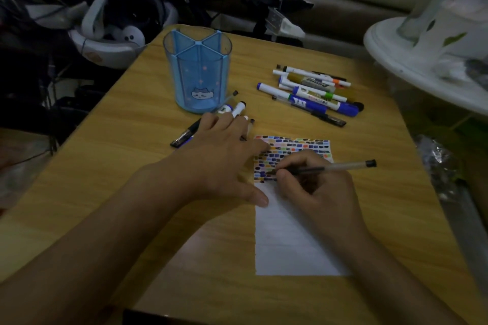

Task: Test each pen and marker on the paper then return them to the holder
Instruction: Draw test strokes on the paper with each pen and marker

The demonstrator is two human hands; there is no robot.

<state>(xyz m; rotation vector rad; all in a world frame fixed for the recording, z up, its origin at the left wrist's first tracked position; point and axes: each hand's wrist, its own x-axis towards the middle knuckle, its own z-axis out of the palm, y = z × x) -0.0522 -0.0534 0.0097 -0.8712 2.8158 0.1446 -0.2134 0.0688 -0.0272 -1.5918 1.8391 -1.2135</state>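
Desk [137,166]: paper [285,232] held flat by the left hand [224,155], fingers spread.
Holder [197,71]: seen empty, so far nothing returned.
Pen [330,167]: clamped in the right hand [314,187] grip, long axis roughly left-right, tip pointed left onto the marks.
Risk: wet ink could be smeared by the resting palm; loose markers [311,90] could be rolled off.

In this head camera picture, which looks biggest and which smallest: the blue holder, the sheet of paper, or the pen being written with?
1. Paper, though it lies nearest the camera.
2. Blue holder.
3. Pen in the right hand, clearly the smallest.
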